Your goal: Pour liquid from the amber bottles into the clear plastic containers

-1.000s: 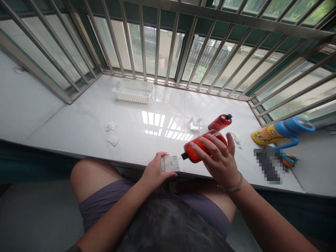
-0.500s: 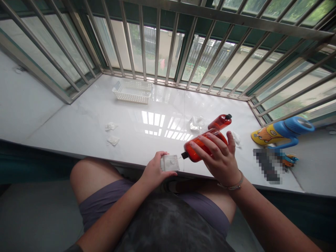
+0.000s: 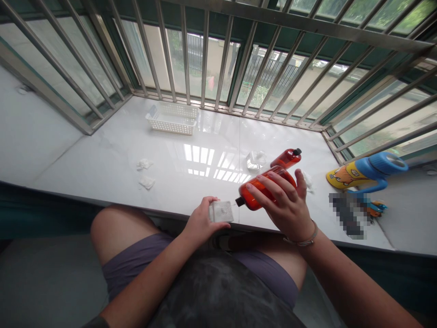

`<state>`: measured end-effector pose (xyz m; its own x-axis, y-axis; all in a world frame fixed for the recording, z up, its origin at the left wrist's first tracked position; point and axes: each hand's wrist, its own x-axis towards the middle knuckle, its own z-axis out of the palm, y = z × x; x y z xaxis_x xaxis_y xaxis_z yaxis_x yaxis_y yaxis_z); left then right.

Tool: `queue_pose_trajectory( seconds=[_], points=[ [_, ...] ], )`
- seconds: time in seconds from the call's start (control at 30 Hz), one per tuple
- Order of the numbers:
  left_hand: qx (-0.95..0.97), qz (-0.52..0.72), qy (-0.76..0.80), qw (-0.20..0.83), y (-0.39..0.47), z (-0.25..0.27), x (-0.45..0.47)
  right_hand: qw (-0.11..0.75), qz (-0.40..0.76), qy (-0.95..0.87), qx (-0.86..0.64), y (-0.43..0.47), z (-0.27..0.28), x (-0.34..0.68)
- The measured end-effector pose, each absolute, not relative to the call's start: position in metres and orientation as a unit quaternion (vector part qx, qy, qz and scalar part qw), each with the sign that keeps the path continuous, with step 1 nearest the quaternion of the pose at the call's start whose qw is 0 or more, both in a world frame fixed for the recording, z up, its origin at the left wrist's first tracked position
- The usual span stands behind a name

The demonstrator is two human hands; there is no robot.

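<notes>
My left hand (image 3: 202,220) is closed around the side of a small clear square container (image 3: 222,211), holding it at the counter's front edge. In my right hand (image 3: 287,205) is a translucent orange-red bottle (image 3: 251,195), tilted so its black tip points left and down toward the container. A small gap separates the tip from the container, and a thin pale streak shows there. Behind the held bottle stands a second red bottle (image 3: 286,158) with a black cap. A clear glass-like container (image 3: 256,160) sits on the counter to its left.
A white perforated basket (image 3: 172,125) lies near the barred window. Two crumpled tissues (image 3: 144,164) are on the left of the white counter (image 3: 112,150). At right are a yellow and blue flask (image 3: 362,171), another tissue (image 3: 309,181) and a blurred-out dark object (image 3: 346,216).
Almost nothing differs. Both hands, the tilted bottle and the small container keep nearly the same positions, with only a very slight shift of the view.
</notes>
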<state>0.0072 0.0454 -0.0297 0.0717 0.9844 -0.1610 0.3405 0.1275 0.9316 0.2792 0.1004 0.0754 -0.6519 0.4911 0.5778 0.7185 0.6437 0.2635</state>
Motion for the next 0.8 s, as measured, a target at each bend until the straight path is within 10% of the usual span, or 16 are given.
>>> queue_pose_trajectory(
  seconds=[0.8],
  points=[
    [0.551, 0.357, 0.585, 0.476, 0.048, -0.022, 0.011, 0.250, -0.215, -0.871, -0.366, 0.098, 0.064, 0.272]
  ],
)
